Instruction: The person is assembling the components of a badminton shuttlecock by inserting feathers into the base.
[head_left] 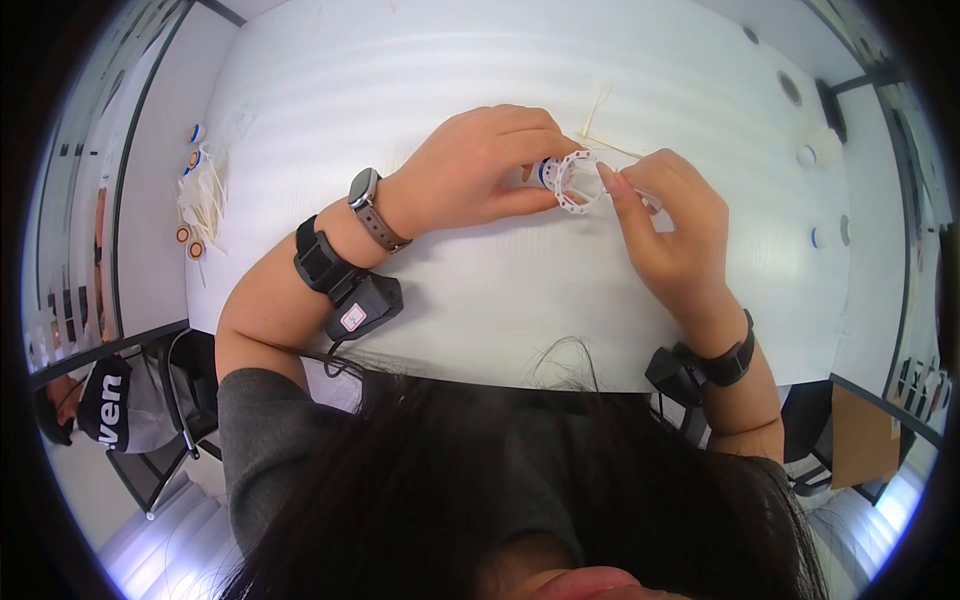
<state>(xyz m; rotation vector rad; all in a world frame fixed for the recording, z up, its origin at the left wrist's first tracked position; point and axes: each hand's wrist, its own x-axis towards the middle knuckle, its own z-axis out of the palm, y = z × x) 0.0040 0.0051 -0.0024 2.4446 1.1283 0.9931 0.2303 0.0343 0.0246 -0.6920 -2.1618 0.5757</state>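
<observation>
A small white openwork piece (577, 183) with a toothed, holed ring at its open end and a blue band at its other end is above the white table. My left hand (500, 160) is closed around its banded end, thumb below and fingers above. Close by on the right, my right hand (675, 215) has its thumb and forefinger pinched at the ring's edge. A bit of something white shows under those fingers, too hidden to name. Behind the hands, a thin cream strand (612, 147) bends across the table toward my right fingers.
Along the table's (480, 330) left side lie a bundle of cream strips (205, 200), round brown-faced discs (194, 250) and a blue-and-white cap (197, 132). White round pieces (806, 156) rest at the right. A person (120, 405) sits beyond the left partition.
</observation>
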